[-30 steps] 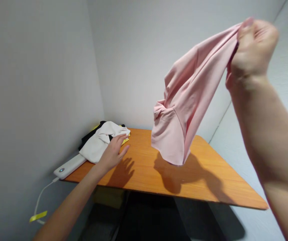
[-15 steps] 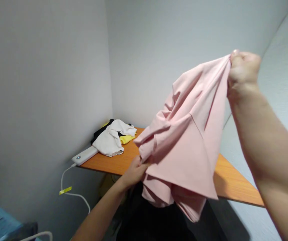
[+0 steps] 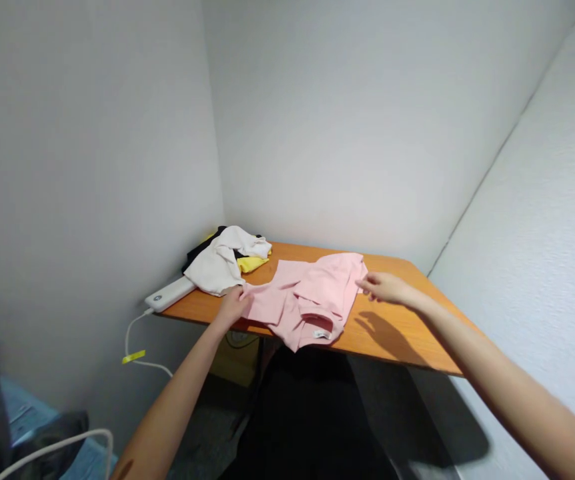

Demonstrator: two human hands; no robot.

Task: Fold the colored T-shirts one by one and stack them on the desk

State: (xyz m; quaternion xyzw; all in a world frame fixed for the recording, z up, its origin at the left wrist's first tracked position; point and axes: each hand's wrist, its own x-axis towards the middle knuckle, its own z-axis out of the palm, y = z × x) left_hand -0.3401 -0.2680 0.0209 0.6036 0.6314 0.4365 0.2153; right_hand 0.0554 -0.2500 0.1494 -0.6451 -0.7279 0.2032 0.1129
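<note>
A pink T-shirt lies loosely spread and partly folded over itself on the wooden table. Its collar, with a white label inside, faces me at the table's front edge. At the shirt's left end, my left hand pinches the edge of a sleeve between thumb and fingers. My right hand hovers beside the shirt's right side, fingers loosely bent and apart, with no cloth visibly held; its shadow falls on the wood below.
A pile with a white garment, a yellow cloth and black cloth sits at the back left. A white power strip-like device with a cable lies at the left edge. Walls border the table behind and at left.
The pink T-shirt has come down from the air onto the table. My right hand has lowered and let go of it; my left hand has moved left and slightly up.
</note>
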